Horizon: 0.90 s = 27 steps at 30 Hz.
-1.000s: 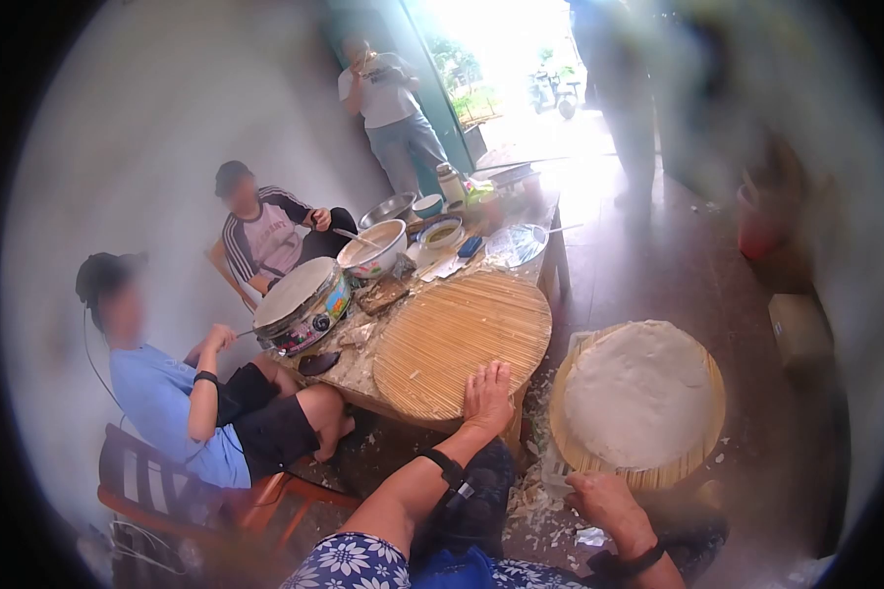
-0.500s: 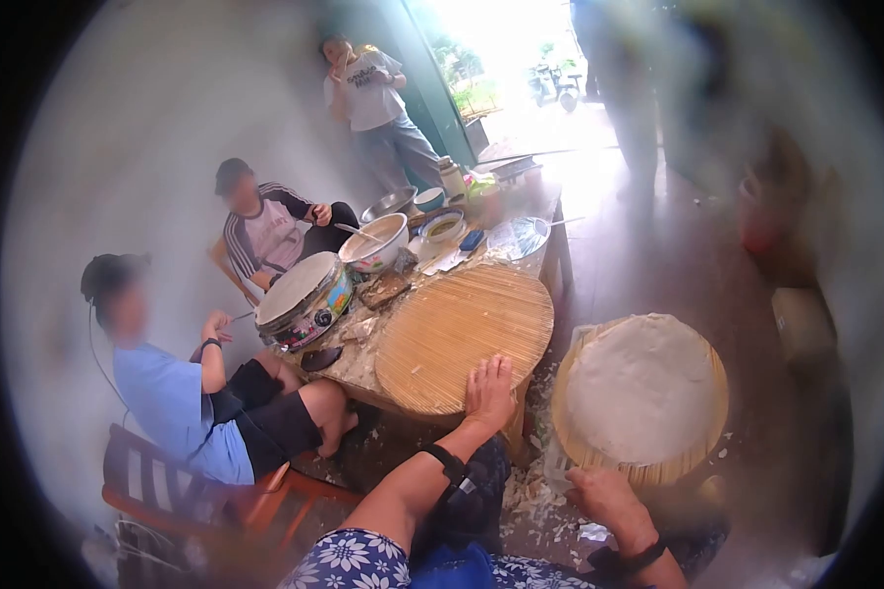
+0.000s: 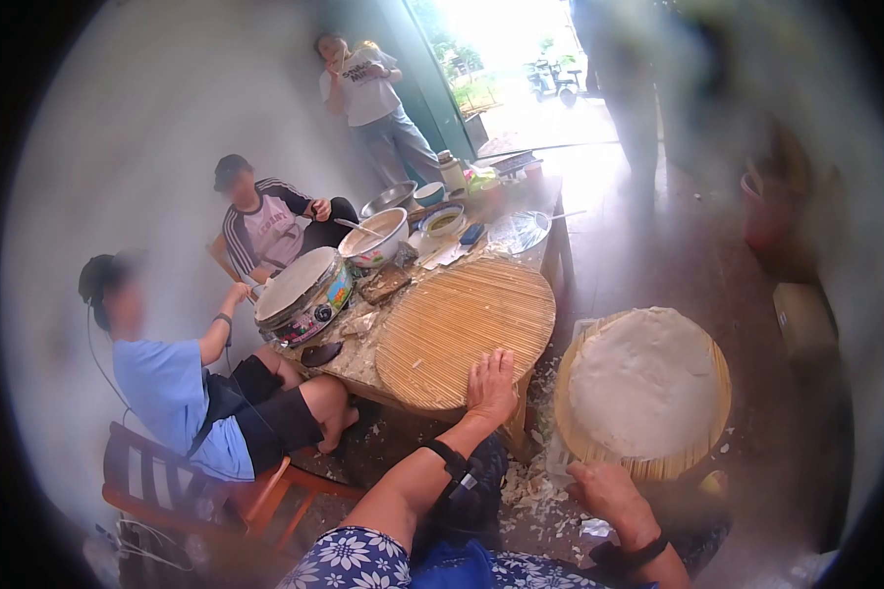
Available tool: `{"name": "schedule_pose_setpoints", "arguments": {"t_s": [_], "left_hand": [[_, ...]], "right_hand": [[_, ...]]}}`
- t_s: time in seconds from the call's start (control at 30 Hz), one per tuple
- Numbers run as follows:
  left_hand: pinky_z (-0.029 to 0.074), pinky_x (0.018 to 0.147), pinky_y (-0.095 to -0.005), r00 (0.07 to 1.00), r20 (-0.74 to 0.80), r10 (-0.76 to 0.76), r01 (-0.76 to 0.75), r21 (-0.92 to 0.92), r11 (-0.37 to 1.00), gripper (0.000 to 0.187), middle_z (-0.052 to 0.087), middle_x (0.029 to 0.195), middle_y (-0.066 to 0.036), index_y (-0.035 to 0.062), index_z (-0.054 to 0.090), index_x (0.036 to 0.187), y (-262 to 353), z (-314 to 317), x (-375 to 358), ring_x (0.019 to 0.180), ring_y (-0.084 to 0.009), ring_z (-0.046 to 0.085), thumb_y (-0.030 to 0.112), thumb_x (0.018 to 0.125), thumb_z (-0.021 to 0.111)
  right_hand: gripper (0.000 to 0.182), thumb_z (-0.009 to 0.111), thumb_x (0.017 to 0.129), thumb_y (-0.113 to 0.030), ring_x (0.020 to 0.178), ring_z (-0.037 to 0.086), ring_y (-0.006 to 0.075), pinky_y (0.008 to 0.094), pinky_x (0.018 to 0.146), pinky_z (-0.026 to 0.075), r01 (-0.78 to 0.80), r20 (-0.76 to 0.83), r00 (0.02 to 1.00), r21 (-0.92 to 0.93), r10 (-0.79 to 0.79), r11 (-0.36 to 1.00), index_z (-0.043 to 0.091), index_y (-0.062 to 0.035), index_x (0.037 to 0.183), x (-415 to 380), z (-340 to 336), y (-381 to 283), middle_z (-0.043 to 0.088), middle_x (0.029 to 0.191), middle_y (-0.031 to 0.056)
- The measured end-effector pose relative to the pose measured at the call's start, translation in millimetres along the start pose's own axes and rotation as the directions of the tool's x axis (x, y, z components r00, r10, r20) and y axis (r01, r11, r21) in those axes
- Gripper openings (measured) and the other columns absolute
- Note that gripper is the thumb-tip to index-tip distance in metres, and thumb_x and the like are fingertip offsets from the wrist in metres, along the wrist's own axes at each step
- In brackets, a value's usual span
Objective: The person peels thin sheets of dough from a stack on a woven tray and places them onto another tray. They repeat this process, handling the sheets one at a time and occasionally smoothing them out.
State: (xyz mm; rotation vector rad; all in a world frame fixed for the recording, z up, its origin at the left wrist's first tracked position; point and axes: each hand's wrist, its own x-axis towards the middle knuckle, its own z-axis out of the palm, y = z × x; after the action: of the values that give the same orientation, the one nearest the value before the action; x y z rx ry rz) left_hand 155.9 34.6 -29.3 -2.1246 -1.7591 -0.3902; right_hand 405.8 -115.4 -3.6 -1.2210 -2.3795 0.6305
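Note:
My left hand (image 3: 491, 385) lies flat with fingers out on the near edge of a round slatted bamboo mat (image 3: 462, 339). This mat rests on the corner of the table. To the right, my right hand (image 3: 614, 501) is closed, fingers curled, close to the lower left rim of a second round mat (image 3: 722, 393). On that second mat sits a pale, round, thin sheet or stack of sheets (image 3: 643, 383) that looks like dough wrappers. Whatever the right fingers hold, if anything, is hidden.
An electric round griddle (image 3: 304, 294), a bowl with a spoon (image 3: 375, 239) and a hand fan (image 3: 519, 234) are on the table. A person in a blue shirt (image 3: 162, 398) sits at left; two others are farther back. Pale scraps (image 3: 532, 486) litter the floor.
The blue-shirted person's arm has reached forward to the griddle. My left hand stays on the bamboo mat and my right hand has barely moved.

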Motion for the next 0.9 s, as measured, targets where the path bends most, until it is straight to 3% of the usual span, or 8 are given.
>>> {"name": "schedule_pose_setpoints", "arguments": {"t_s": [0.07, 0.47, 0.57, 0.9], "left_hand": [[0.031, 0.101, -0.0422, 1.0, -0.012, -0.006, 0.005, -0.021, 1.0, 0.066, 0.045, 0.13, -0.01, 0.0079, 0.042, 0.128, 0.8, -0.7, 0.1, 0.122, -0.0294, 0.041, 0.013, 0.066, 0.067], [0.033, 0.1, -0.0422, 0.999, -0.045, 0.008, -0.009, -0.012, 1.0, 0.063, 0.046, 0.128, -0.01, 0.0073, 0.044, 0.126, 0.7, -0.6, 0.1, 0.12, -0.0284, 0.043, 0.013, 0.067, 0.066], [0.031, 0.1, -0.0427, 1.0, 0.024, -0.008, 0.008, 0.01, 1.0, 0.062, 0.045, 0.13, -0.01, 0.0076, 0.043, 0.128, 2.1, -4.1, 0.8, 0.124, -0.03, 0.039, 0.018, 0.072, 0.066], [0.033, 0.098, -0.0429, 0.999, -0.043, 0.018, -0.017, 0.013, 1.0, 0.061, 0.047, 0.127, -0.009, 0.0081, 0.043, 0.126, 1.3, 0.3, -1.6, 0.119, -0.0291, 0.042, 0.018, 0.071, 0.067]], "right_hand": [[0.017, 0.063, 0.077, -0.019, 0.077, 0.06, 0.0347, 0.0452, 0.064, 0.048, -0.001, 0.009, 1.0, -0.004, 0.001, 1.0, 0.055, -0.0057, 0.084, 0.5, 0.2, -0.1, 0.06, 0.075, 0.0147], [0.016, 0.062, 0.078, -0.019, 0.077, 0.061, 0.0338, 0.0448, 0.065, 0.048, -0.007, 0.003, 1.0, 0.0, 0.007, 1.0, 0.055, -0.0062, 0.085, 0.5, -3.1, -3.4, 0.062, 0.076, 0.0136], [0.016, 0.062, 0.077, -0.019, 0.077, 0.061, 0.0339, 0.045, 0.066, 0.048, 0.01, -0.036, 0.999, 0.014, -0.01, 1.0, 0.056, -0.0061, 0.085, -0.3, -2.2, -2.5, 0.061, 0.076, 0.0139], [0.017, 0.062, 0.078, -0.022, 0.076, 0.061, 0.0349, 0.0458, 0.064, 0.049, -0.045, 0.043, 0.998, -0.015, 0.046, 0.999, 0.057, -0.007, 0.085, 2.4, -0.4, -1.8, 0.061, 0.075, 0.0144]]}}
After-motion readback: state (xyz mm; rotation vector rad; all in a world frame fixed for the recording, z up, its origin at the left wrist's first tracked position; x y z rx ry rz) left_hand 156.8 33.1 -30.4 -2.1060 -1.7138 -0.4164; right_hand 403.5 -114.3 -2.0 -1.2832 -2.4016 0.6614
